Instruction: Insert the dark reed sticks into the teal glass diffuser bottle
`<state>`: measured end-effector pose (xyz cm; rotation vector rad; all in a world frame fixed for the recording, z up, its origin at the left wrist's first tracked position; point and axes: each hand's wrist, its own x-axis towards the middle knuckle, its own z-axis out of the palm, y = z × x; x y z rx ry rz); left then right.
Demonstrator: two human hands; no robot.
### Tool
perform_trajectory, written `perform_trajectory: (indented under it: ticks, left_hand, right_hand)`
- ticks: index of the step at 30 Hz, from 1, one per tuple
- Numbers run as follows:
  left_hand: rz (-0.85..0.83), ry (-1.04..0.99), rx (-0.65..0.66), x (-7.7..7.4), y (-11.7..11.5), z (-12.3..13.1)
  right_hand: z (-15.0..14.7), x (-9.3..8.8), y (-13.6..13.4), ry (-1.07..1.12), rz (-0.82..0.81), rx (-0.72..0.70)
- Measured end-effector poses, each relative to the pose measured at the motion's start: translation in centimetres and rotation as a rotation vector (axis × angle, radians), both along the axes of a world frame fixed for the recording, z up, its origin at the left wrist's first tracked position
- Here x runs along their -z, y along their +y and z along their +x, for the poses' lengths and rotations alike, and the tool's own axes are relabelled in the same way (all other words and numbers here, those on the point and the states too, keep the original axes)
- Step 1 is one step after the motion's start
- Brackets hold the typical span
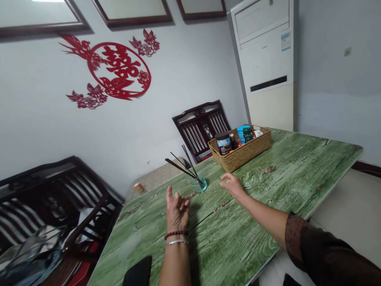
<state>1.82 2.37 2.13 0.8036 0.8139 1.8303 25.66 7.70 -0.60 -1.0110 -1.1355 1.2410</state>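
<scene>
My left hand (177, 210) is raised over the green table top (232, 246), one finger stretched up and the others loosely curled and apart, with nothing seen in it. A dark red bead bracelet and a silver bangle circle its wrist. Just beyond it stands a reed diffuser (200, 184), a bluish glass with several black sticks leaning left. My right hand (233, 185), its fingers bent but apart, is to the right of the diffuser and touches neither that nor the basket. Behind it sits a wicker basket (242, 158) holding a dark-lidded jar (223, 143) and a green-capped bottle (247, 134).
A black flat object (138, 272) lies at the table's near left. Dark wooden chairs (198, 125) stand by the wall, the left one (71, 238) piled with bags or cloth. Behind the table is a low stone-like surface (157, 174) with a small orange-brown object (138, 187).
</scene>
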Motion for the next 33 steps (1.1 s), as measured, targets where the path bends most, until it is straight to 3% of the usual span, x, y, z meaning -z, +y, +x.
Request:
perform_trajectory:
  ticks: [5, 8, 11, 16, 19, 24, 27, 29, 31, 33]
  left_hand:
    - [0.226, -0.258, 0.248, -0.5, -2.3, 0.7]
    - [0.26, -0.301, 0.297, -0.2, -2.6, 0.6]
    - [0.222, -0.301, 0.311, 0.7, -2.6, 0.5]
    - [0.089, -0.316, 0.337, 2.7, -2.5, 1.5]
    - [0.052, -0.343, 0.351, 3.1, -2.5, 2.2]
    - [0.075, -0.344, 0.309, 2.8, -2.7, 1.8]
    - [0.069, -0.254, 0.195, 2.2, -1.7, 1.2]
    - [-0.027, -0.041, 0.026, 1.8, 0.0, 1.1]
    - [-0.186, 0.352, -0.192, 1.6, 2.4, 1.2]
    - [-0.231, 0.493, -0.245, 1.7, 5.1, 1.5]
  right_hand:
    - [0.3, -5.6, -0.3, 0.527, 0.082, -0.487]
    - [0.0, -7.8, -0.2, 0.704, 0.176, -0.622]
    - [-0.8, -6.3, 0.3, 0.84, 0.198, -0.642]
    - [-2.2, 0.9, 1.3, 0.888, 0.002, -0.601]
    - [-2.4, 3.2, 1.9, 0.877, -0.073, -0.61]
    - [-2.3, 3.3, 2.0, 0.875, -0.072, -0.634]
    - [-2.5, 3.0, 1.9, 0.865, -0.077, -0.609]
    - [-2.9, 2.7, 2.0, 0.844, -0.108, -0.551]
    - [-3.5, 2.3, 2.2, 0.815, -0.148, -0.434]
    - [-4.2, 1.6, 2.8, 0.746, -0.177, -0.285]
